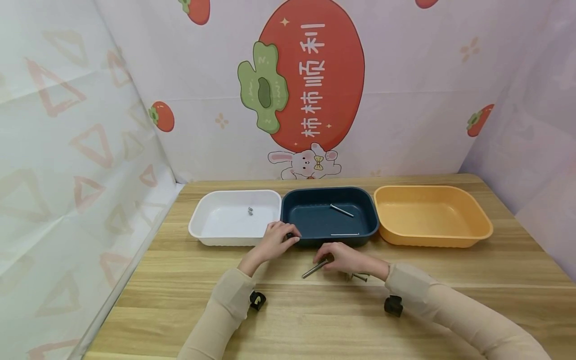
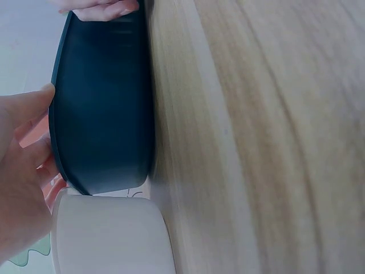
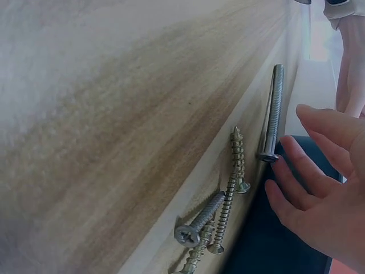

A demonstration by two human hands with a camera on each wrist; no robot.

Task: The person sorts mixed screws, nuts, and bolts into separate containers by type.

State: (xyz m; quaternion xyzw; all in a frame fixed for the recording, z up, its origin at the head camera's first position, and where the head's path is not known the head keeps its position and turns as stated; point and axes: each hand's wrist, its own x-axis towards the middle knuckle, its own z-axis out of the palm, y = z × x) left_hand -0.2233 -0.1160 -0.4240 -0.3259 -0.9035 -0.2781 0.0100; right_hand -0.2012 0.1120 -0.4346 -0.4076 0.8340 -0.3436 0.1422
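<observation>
My left hand (image 1: 275, 240) grips the front-left rim of the dark blue tray (image 2: 102, 103), thumb outside and fingers partly hidden behind the rim. My right hand (image 1: 344, 257) is low over the wood in front of that tray. Its fingers (image 3: 308, 171) are spread beside the head of a long silver bolt (image 3: 275, 108), at or very near touching it. That bolt lies on the table, its threaded end pointing away from the hand. Several screws (image 3: 222, 217) lie in a loose pile nearby, partly hidden under the right wrist in the head view.
Inside the blue tray are a long bolt (image 1: 342, 210) and a thin bright piece (image 1: 345, 234) near the front wall. The white tray (image 1: 216, 230) on the left has small metal pieces (image 1: 250, 211) in it. A yellow-orange tray (image 1: 432, 240) adjoins on the right.
</observation>
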